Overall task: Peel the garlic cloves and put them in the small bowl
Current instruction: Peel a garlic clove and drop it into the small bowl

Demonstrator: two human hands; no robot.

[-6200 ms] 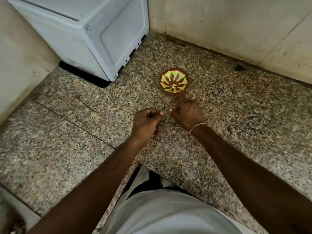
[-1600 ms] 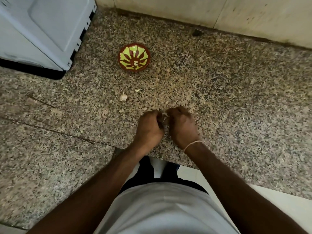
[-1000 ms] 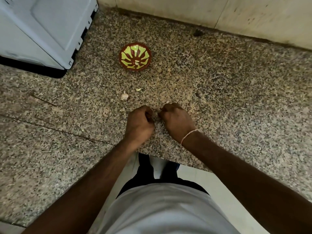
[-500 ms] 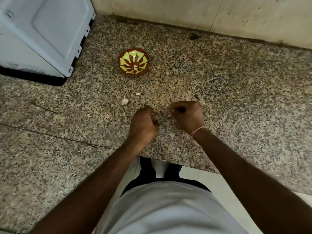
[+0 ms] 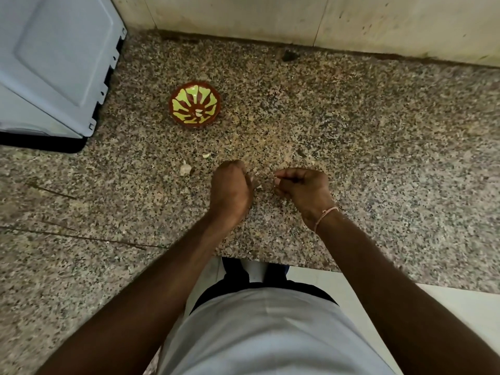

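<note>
The small red-brown bowl [image 5: 195,124] with a yellow-green flower pattern stands on the speckled stone counter [image 5: 351,147], holding one pale peeled clove [image 5: 198,113]. My left hand [image 5: 231,186] is curled round a garlic clove that is almost wholly hidden in the fingers. Just to its right, my right hand [image 5: 304,189] pinches a small pale scrap of garlic skin at its fingertips. An unpeeled clove [image 5: 185,169] lies on the counter left of my left hand, and a small pale bit [image 5: 206,155] lies just beyond it.
A white appliance [image 5: 54,63] stands at the back left, close to the bowl. A tiled wall [image 5: 297,20] runs along the back. The counter's front edge [image 5: 270,262] is right below my wrists. Bits of skin lie scattered between and around my hands.
My hands have drawn apart, the right moving rightward away from the left with the scrap of skin. The bowl and loose clove stay put; the view shifted slightly.
</note>
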